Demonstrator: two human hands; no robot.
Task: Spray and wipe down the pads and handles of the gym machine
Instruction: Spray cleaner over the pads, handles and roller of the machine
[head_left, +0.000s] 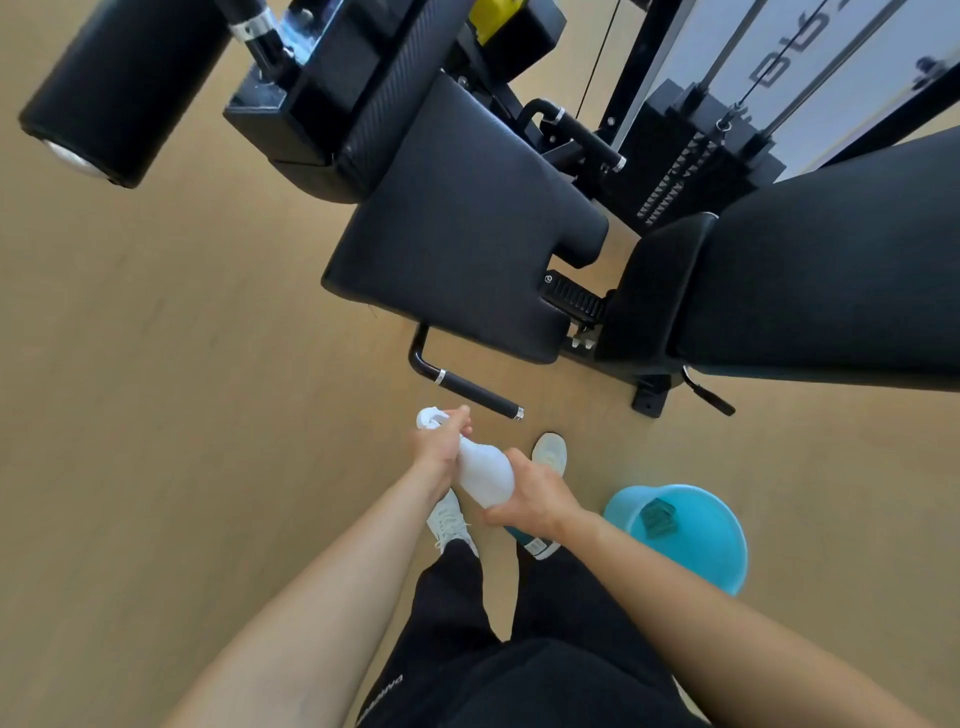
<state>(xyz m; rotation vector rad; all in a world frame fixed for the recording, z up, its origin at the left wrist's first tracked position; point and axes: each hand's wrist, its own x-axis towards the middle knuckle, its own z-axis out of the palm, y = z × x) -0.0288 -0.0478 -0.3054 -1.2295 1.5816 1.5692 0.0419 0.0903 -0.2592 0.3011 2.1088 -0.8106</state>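
The person holds a white spray bottle in both hands in the air over their white shoes, tilted so that the spray head points up and to the left. The left hand grasps the neck just under the spray head, fingers curled round it. The right hand wraps round the lower body, whose teal base shows below the wrist. The spray head sits just short of the machine's near handle, a black grip that juts out below the seat pad. The back pad lies to the right of the seat, and a black roller pad hangs at the upper left. On the tan floor to the person's right stands a blue bucket with a dark green cloth inside.
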